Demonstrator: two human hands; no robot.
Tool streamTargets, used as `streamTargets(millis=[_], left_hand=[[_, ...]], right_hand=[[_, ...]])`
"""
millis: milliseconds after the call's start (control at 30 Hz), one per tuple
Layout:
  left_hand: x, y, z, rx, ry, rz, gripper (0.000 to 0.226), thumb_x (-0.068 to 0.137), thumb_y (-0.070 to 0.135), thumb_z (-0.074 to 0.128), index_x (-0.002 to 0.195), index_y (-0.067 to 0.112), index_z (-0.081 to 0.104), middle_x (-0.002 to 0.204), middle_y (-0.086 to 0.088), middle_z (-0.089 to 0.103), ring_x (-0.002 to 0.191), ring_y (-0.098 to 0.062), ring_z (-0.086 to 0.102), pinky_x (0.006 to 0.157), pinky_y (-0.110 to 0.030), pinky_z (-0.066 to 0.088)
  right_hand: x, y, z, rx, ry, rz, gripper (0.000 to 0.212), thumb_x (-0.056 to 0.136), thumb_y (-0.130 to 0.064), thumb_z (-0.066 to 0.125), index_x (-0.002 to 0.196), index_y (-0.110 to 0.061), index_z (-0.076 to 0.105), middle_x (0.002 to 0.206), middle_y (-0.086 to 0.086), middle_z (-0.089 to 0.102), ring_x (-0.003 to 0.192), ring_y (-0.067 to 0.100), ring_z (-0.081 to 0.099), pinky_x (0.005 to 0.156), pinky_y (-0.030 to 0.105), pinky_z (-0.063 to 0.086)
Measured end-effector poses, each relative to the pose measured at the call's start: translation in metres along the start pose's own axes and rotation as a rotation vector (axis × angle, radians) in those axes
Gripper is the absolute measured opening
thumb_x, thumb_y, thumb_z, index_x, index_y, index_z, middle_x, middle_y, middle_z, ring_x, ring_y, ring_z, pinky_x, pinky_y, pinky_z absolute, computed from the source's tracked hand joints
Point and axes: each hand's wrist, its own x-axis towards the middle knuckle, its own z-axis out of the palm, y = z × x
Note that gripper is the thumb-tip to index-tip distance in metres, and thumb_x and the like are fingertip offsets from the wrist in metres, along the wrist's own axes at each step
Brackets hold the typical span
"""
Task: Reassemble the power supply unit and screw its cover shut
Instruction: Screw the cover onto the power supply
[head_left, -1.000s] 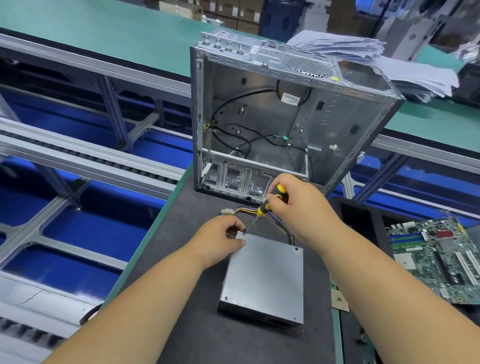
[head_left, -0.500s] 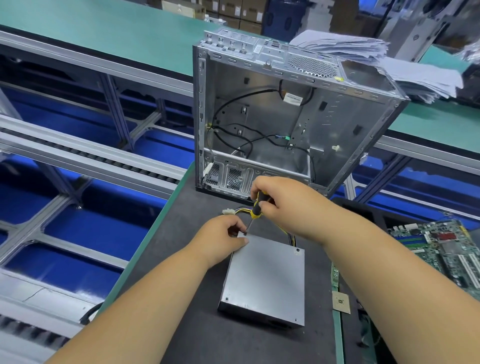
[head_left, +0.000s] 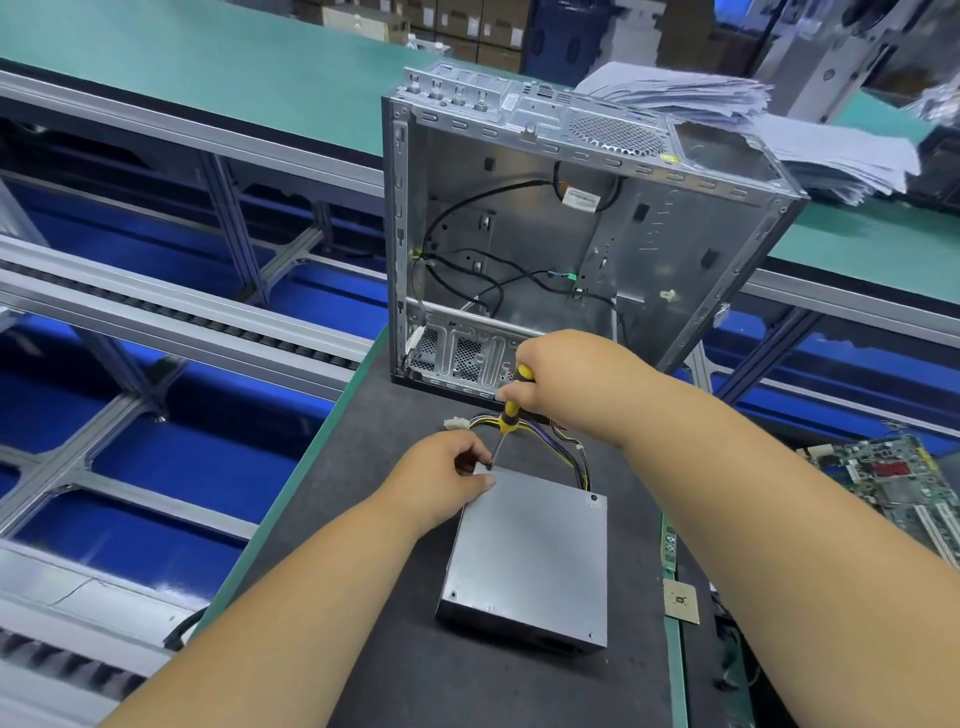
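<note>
Driving a screwdriver (head_left: 508, 413) gripped by the right hand (head_left: 563, 379), left hand (head_left: 447, 475) pinching the power supply unit (head_left: 530, 556); no readable labels.

No readable text is showing anywhere in this view. A small white label (head_left: 581, 198) is hanging on a black cable inside the open computer case (head_left: 675, 244), and its dark print is appearing too small and blurred to read. The papers (head_left: 727, 104) stacked behind the case, the circuit board (head_left: 893, 478) at the right edge, and the cardboard boxes (head_left: 467, 21) at the top are likewise showing marks too faint or too distant to make out.
</note>
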Motion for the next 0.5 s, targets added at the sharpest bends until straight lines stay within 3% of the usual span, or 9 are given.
streamTargets(millis=[133,267,333,400,500], left_hand=[[0.001,0.006,0.002,0.099,0.024,0.019,0.016,0.082,0.029,0.073,0.078,0.036,0.059,0.08,0.01,0.061,0.074,-0.008,0.057,0.064,-0.021,0.044],[0.0,0.007,0.007,0.088,0.105,0.034,0.017,0.083,0.029,0.074,0.074,0.032,0.059,0.077,0.01,0.062,0.073,-0.004,0.056,0.058,-0.019,0.038],[-0.001,0.006,0.009,0.055,0.123,0.041,0.017,0.082,0.027,0.075,0.073,0.029,0.061,0.077,0.009,0.062,0.074,-0.006,0.057,0.06,-0.021,0.038],[-0.001,0.004,0.009,0.039,0.128,0.046,0.019,0.081,0.027,0.076,0.071,0.029,0.06,0.079,0.008,0.062,0.076,-0.008,0.057,0.062,-0.022,0.039],[0.0,0.004,0.009,0.06,0.127,0.041,0.02,0.081,0.027,0.076,0.07,0.029,0.06,0.079,0.008,0.062,0.077,-0.008,0.058,0.062,-0.024,0.04]], right_hand=[[0.001,-0.003,0.007,-0.11,0.045,0.145,0.052,0.095,-0.059,0.04,0.064,-0.018,0.047,0.065,-0.001,0.048,0.056,0.015,0.042,0.048,0.025,0.027],[-0.001,-0.006,0.013,-0.085,0.143,0.186,0.047,0.099,-0.05,0.034,0.066,-0.019,0.045,0.067,-0.001,0.047,0.057,0.016,0.042,0.048,0.025,0.026],[-0.002,-0.005,0.013,0.087,0.125,0.119,0.035,0.1,-0.043,0.039,0.077,-0.02,0.051,0.075,-0.002,0.053,0.069,0.02,0.051,0.051,0.029,0.03],[-0.004,-0.004,0.014,0.235,0.121,0.03,0.023,0.1,-0.038,0.046,0.104,-0.02,0.06,0.092,-0.001,0.062,0.087,0.022,0.057,0.06,0.031,0.037],[-0.009,-0.001,0.016,0.235,0.127,-0.055,0.028,0.098,-0.038,0.053,0.12,-0.021,0.055,0.109,-0.002,0.054,0.095,0.02,0.054,0.074,0.033,0.041]])
